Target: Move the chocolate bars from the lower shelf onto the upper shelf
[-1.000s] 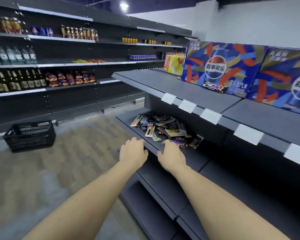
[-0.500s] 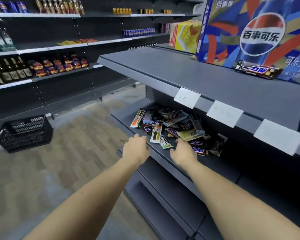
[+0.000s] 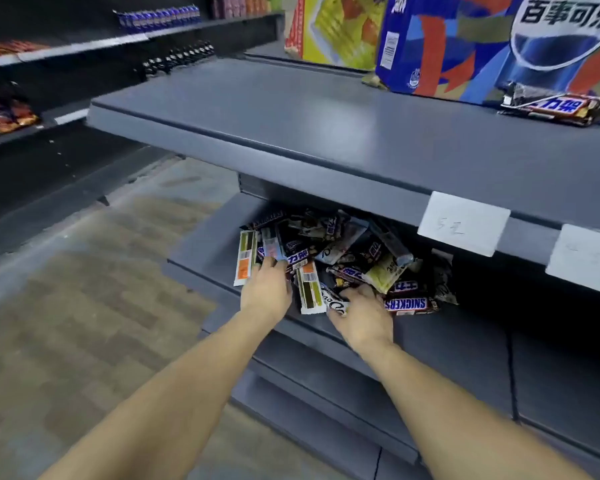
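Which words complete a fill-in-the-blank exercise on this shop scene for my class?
1. The heap of wrapped chocolate bars lies on the ____ grey metal shelf.
2. One brown chocolate bar already rests on the ____ grey metal shelf.
3. It lies before a blue ____ carton.

Missing words: lower; upper; Pepsi

Glossy foil-like chocolate bars (image 3: 343,261), matt grey metal-looking upper shelf (image 3: 326,123), printed cardboard box (image 3: 482,46)

Two bare forearms, no sleeves in view. L hand (image 3: 266,293) & R hand (image 3: 362,317): no gloves, rings, watch or bands at wrists. Nothing else of body seen.
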Available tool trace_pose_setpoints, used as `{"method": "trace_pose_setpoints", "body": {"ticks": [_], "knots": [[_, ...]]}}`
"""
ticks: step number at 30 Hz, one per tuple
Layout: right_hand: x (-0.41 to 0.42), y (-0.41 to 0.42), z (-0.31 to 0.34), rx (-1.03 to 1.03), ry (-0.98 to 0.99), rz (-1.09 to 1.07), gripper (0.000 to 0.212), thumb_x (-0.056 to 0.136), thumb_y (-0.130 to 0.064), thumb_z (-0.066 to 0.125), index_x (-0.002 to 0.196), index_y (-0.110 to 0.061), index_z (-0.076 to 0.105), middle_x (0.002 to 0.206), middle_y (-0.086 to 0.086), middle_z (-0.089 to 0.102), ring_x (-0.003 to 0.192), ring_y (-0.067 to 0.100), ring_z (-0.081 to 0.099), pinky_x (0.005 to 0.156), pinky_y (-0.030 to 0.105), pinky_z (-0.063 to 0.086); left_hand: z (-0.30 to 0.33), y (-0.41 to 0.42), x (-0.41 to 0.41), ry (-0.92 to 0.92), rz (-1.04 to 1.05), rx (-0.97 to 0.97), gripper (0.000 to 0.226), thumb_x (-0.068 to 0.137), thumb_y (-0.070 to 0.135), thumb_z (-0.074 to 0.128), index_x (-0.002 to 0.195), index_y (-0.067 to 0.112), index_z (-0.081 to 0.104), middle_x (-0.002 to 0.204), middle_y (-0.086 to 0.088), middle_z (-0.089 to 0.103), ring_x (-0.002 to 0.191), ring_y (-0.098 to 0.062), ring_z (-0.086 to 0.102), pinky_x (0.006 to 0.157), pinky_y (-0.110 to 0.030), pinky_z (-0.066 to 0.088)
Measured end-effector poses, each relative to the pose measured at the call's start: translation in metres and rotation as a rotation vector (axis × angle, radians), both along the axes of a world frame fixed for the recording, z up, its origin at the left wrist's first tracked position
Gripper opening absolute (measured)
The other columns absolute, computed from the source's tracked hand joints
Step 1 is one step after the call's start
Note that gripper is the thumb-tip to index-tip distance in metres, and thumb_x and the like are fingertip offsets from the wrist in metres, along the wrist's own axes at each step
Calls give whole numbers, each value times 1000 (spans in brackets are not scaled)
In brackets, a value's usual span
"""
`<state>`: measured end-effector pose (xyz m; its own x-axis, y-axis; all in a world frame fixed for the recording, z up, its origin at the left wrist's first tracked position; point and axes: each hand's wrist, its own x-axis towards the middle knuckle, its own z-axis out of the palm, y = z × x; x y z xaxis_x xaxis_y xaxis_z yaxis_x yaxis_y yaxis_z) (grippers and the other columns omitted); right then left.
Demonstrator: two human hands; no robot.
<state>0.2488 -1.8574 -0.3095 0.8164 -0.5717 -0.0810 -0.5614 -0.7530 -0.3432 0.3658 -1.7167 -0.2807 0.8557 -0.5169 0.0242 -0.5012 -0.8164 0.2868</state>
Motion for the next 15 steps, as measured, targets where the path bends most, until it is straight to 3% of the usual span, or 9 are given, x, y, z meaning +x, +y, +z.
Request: {"method": "trace_pose_setpoints", "body": {"ticks": [6, 10, 15], "knots": [[9, 15, -10, 18, -71, -152, 50, 93, -43, 57, 138, -25, 50, 134, 4, 45, 123, 27, 40, 103, 38, 40, -16, -20, 34, -97, -175, 24, 41, 97, 25, 48, 136, 12, 48, 135, -9, 47, 131, -33, 35, 99, -41, 45], [10, 22, -13, 31, -121, -224, 47, 90, -40, 63, 133, -25, 52, 133, 1, 46, 124, 25, 40, 101, 40, 41, -23, -29, 40, -120, -162, 81, 46, 99, 29, 47, 141, 12, 42, 137, -11, 45, 136, -35, 31, 102, -40, 43], [11, 25, -14, 25, -138, -262, 46, 90, -37, 64, 133, -25, 50, 133, -1, 47, 125, 23, 39, 100, 37, 40, -20, -33, 43, -64, -147, 8, 48, 94, 19, 57, 139, 14, 41, 131, -11, 53, 129, -35, 39, 99, -40, 45]]}}
